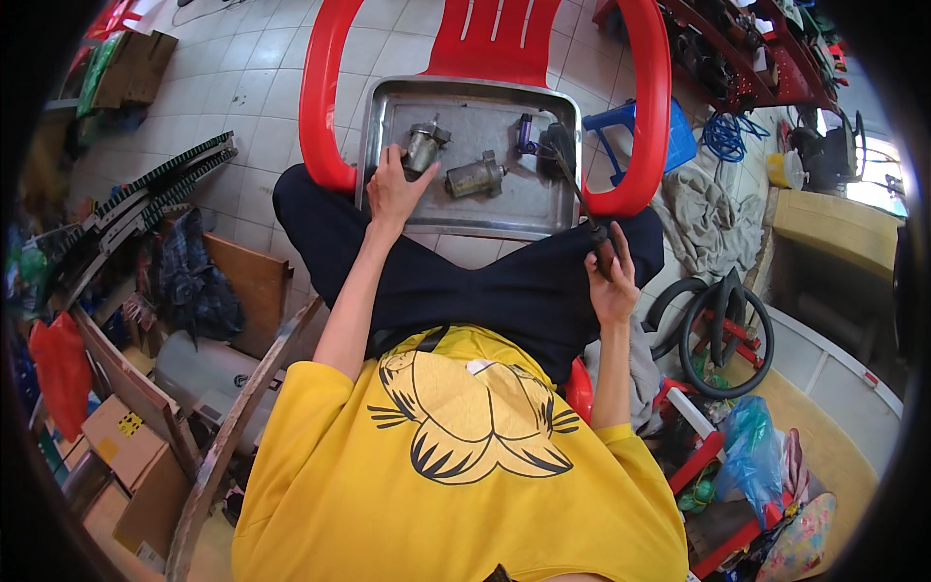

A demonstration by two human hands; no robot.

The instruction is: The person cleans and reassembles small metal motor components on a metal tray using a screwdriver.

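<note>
My left hand (pixel 393 192) has its thumb and fingers round the lower end of an upright-pointing silver metal cylinder (pixel 424 145) in the steel tray (pixel 446 218). A second metal cylinder (pixel 473 177) lies on its side beside it. My right hand (pixel 613 272) grips a dark-handled tool (pixel 601 247) whose long thin shaft reaches over the tray's right side. There, a small purple-blue tool (pixel 527 136) sits against a dark object (pixel 553 145) that I cannot make out. The tray rests on a red plastic chair (pixel 645 97) before my knees.
A blue stool (pixel 669 131), blue hose coil (pixel 727 136), grey cloth (pixel 708 223) and black tyres (pixel 727 339) crowd the right. Wooden boards (pixel 242 267), cardboard boxes (pixel 126 446) and long dark strips (pixel 165 184) line the left. Red shelving (pixel 795 87) stands at the back right.
</note>
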